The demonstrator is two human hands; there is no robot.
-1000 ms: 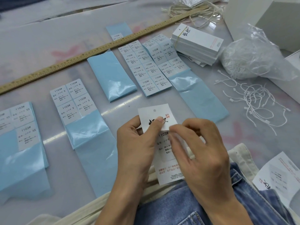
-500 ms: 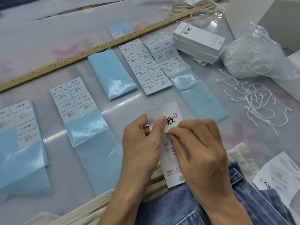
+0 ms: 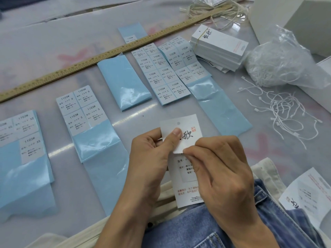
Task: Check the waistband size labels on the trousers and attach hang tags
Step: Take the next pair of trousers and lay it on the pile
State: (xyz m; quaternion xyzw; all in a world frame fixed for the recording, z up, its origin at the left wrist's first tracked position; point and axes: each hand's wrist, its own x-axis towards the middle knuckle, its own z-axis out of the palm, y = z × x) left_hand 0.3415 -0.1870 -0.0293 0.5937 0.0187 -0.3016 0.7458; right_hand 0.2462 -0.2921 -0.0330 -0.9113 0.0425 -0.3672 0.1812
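Observation:
A white hang tag (image 3: 186,188) with a punched hole and black brush lettering is held at the table's near edge, above blue denim trousers (image 3: 206,230). My left hand (image 3: 150,158) pinches the tag's upper part, thumb on the lettering. My right hand (image 3: 220,172) pinches a small white size sticker against the tag's middle and covers most of it. Blue backing sheets carry size stickers: XS (image 3: 25,133), S (image 3: 80,108), L (image 3: 161,74), XL (image 3: 186,58). A banded stack of hang tags (image 3: 218,47) lies at the back right.
A wooden ruler (image 3: 89,61) runs diagonally across the table. Loose white tag strings (image 3: 283,111) lie at the right, near a clear bag of more strings (image 3: 279,59). White boxes (image 3: 295,20) stand at the back right. Cream fabric (image 3: 266,174) lies under the denim. Another printed tag (image 3: 308,196) sits at the right edge.
The tag's top has been tipped toward me and back up a little. My right fingers have slid up to the tag's middle, hiding the printed 1103# line.

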